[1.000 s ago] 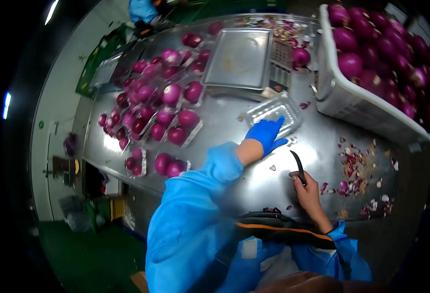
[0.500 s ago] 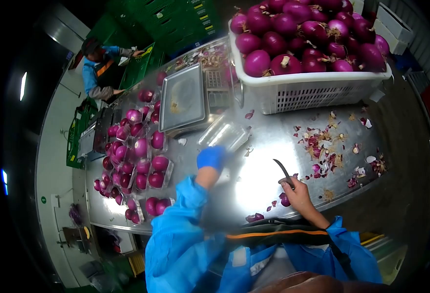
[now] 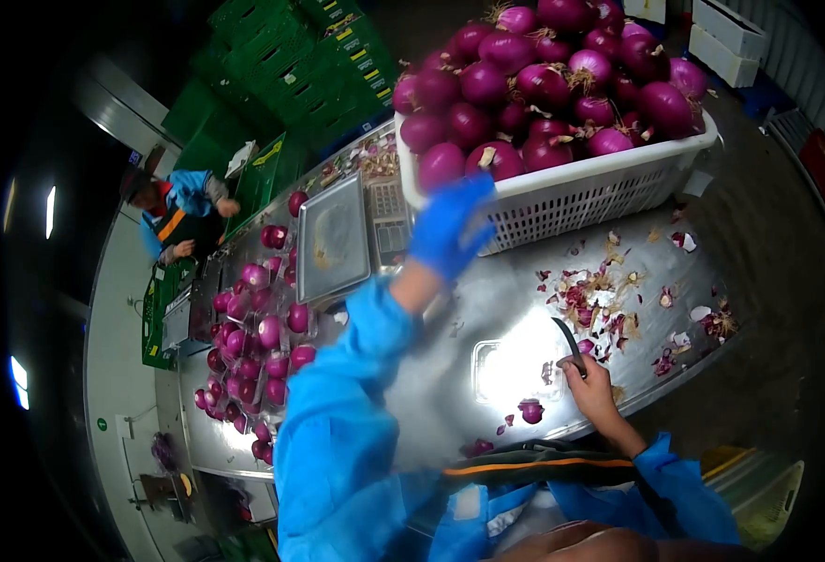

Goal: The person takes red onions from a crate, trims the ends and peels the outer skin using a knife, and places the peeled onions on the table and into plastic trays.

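Note:
My left hand [image 3: 452,229], in a blue glove and blurred, is raised at the near left corner of the white crate [image 3: 572,192] heaped with red onions [image 3: 544,86]. Its fingers are spread and nothing shows in them. Bare-skinned, my right hand [image 3: 590,386] is closed round the handle of a small curved knife [image 3: 570,339], its blade pointing up and left over the table. A clear plastic tray [image 3: 484,373] lies on the steel table left of the knife, partly lost in glare. One onion [image 3: 530,410] sits near the table's front edge.
Onions in clear trays [image 3: 261,347] crowd the table's left side. A scale with a metal plate [image 3: 334,239] stands behind. Onion skins and roots [image 3: 600,304] litter the right. Beyond the far left edge, a person [image 3: 176,211] stands by green crates [image 3: 291,66].
My left hand has gone from the clear tray up to the onion crate. The tray now lies nearer the front edge. My right hand still holds the knife. The view has turned.

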Motion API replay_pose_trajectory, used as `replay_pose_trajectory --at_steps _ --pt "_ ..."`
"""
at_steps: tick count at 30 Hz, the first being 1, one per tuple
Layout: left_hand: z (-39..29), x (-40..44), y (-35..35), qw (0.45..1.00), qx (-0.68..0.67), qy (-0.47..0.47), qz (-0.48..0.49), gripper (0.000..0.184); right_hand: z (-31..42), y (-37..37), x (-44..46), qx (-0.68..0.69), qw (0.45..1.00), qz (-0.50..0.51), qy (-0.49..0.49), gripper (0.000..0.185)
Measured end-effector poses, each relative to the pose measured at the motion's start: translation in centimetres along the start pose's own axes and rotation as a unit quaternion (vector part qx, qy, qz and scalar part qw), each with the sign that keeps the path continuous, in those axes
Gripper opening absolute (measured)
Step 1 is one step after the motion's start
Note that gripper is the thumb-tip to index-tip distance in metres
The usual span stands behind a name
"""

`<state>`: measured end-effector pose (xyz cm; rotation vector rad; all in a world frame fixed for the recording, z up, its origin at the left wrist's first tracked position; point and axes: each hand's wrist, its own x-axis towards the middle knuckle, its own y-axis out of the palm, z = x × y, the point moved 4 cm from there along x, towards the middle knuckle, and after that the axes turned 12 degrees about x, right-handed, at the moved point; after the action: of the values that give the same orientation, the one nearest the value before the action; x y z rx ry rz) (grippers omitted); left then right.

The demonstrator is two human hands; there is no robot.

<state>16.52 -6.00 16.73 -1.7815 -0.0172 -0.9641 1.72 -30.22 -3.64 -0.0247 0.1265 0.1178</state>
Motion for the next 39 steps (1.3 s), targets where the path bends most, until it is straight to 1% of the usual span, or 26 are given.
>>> replay_pose_trajectory --at_steps 1,2,3,4,5,6,8,10,11,14,15,18,19,20,21,22,24,25,27,28,29,31,32,33,36,39 --pt "2.4 3.0 0.4 0.996 0.028 0.015 -0.08 0.06 -0.7 -0.4 0.2 -0.009 1.0 -0.003 -0.013 0.016" --pt "3.6 6.3 0.3 0.994 0.04 0.018 -0.098 0.062 -1.2 -0.7 0.3 -0.018 1.0 -0.006 -0.025 0.015" --pt "5.1 9.1 0.7 0.992 0.079 0.033 -0.092 0.064 -1.3 -1.1 0.4 -0.005 1.0 -0.006 -0.018 0.015" --pt "7.4 11.7 2.0 0.992 0.102 0.037 -0.06 0.065 -1.3 -1.4 0.5 -0.011 1.0 -0.003 0.008 0.016" --pt "9.5 13.7 3.5 0.988 0.15 0.027 -0.017 0.063 -1.1 -1.8 0.6 -0.016 0.999 -0.002 0.035 0.018" --pt "11.5 15.1 5.0 0.976 0.212 0.042 0.006 0.063 -0.8 -2.2 0.7 -0.021 0.998 -0.001 0.061 0.02" --pt "11.1 16.8 5.7 0.969 0.241 -0.005 0.058 0.062 -0.4 -3.0 1.2 -0.018 0.999 -0.02 0.046 0.021" --pt "11.5 18.2 6.8 0.948 0.299 -0.023 0.108 0.061 -1.0 -3.7 1.5 -0.004 0.998 -0.032 0.049 0.021" --pt "11.8 18.5 7.2 0.935 0.327 -0.033 0.134 0.061 -1.5 -4.0 1.7 0.006 0.999 -0.037 0.032 0.021" --pt "8.7 19.2 4.5 0.931 0.297 -0.057 0.207 0.059 -1.5 -4.4 2.0 0.003 0.999 -0.035 0.029 0.021" --pt "8.5 18.9 4.0 0.938 0.285 -0.055 0.191 0.063 -1.3 -4.4 2.1 0.011 0.999 -0.029 0.027 0.02" --pt "9.0 16.7 3.5 0.987 0.154 -0.042 0.014 0.077 -0.9 -4.3 2.3 0.038 0.998 -0.039 -0.02 0.016" --pt "9.1 15.2 3.6 0.996 0.069 -0.058 -0.028 0.081 -0.5 -4.4 2.4 0.017 0.999 -0.035 -0.02 0.02" --pt "10.1 13.5 5.3 0.991 -0.103 -0.081 -0.024 0.078 -0.8 -4.4 2.5 0.038 0.999 -0.039 0.01 0.021" --pt "7.1 12.1 4.2 0.954 -0.237 -0.179 0.032 0.074 0.0 -4.5 2.7 0.04 0.998 -0.041 0.02 0.022" --pt "3.2 9.7 3.3 0.886 -0.364 -0.273 0.088 0.07 1.4 -4.6 2.9 0.042 0.998 -0.044 0.033 0.023" --pt "0.1 5.6 4.3 0.834 -0.44 -0.308 0.132 0.068 5.0 -5.0 3.1 -0.029 0.997 -0.067 -0.018 0.024" --pt "-1.3 3.4 5.0 0.806 -0.486 -0.308 0.139 0.068 6.9 -5.1 3.3 -0.054 0.99 -0.083 -0.1 0.022" --pt "-4.6 -0.1 5.6 0.771 -0.51 -0.337 0.176 0.068 10.3 -5.0 3.0 -0.116 0.96 -0.096 -0.238 0.021" --pt "-5.9 -1.6 5.7 0.753 -0.522 -0.352 0.194 0.068 11.8 -4.9 2.6 -0.154 0.938 -0.093 -0.296 0.025" --pt "-6.9 -2.8 5.8 0.72 -0.551 -0.351 0.233 0.07 12.4 -4.8 2.5 -0.181 0.931 -0.083 -0.304 0.03" --pt "-8.6 -4.8 6.2 0.722 -0.548 -0.35 0.238 0.07 13.6 -4.5 1.9 -0.256 0.903 -0.076 -0.337 0.039" --pt "-9.4 -5.6 6.4 0.724 -0.545 -0.349 0.24 0.07 13.6 -4.5 1.6 -0.276 0.897 -0.072 -0.338 0.039" --pt "-10.2 -6.1 6.3 0.709 -0.554 -0.354 0.255 0.07 13.5 -4.6 1.4 -0.296 0.89 -0.069 -0.34 0.039" --pt "-12.0 -7.3 6.7 0.775 -0.493 -0.312 0.243 0.072 12.7 -4.9 1.0 -0.349 0.866 -0.077 -0.35 0.033" --pt "-13.0 -8.0 6.9 0.802 -0.456 -0.299 0.244 0.077 11.9 -5.4 0.7 -0.388 0.848 -0.092 -0.35 0.028"
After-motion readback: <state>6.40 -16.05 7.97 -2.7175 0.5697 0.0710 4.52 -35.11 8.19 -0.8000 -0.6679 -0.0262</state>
